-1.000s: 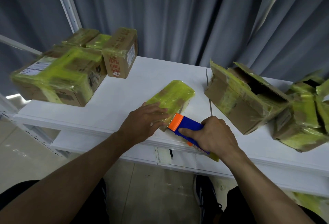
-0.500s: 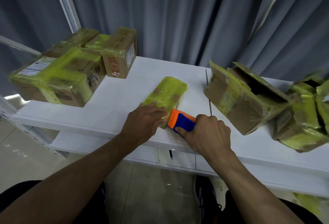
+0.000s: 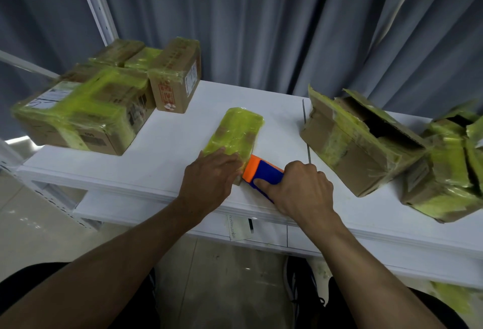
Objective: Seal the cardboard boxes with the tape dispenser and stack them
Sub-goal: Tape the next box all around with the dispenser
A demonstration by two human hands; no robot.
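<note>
A small flat box [image 3: 239, 130] wrapped in yellow-green tape lies in the middle of the white table [image 3: 170, 151]. My left hand [image 3: 209, 177] presses flat on its near end. My right hand [image 3: 303, 187] grips the blue and orange tape dispenser [image 3: 261, 172], whose orange head touches the box's near right corner. A group of taped boxes [image 3: 83, 117] stands at the left, stacked and side by side. At the right an open cardboard box [image 3: 358, 140] lies with its flaps up.
More crumpled, taped boxes [image 3: 449, 166] fill the table's right end. A grey curtain [image 3: 261, 23] hangs behind the table and a white shelf post [image 3: 94, 2] rises at the left. A paper label [image 3: 236, 228] hangs under the front edge.
The small box has slid away from me, and both hands followed it. The dispenser head has stayed at the box's near end.
</note>
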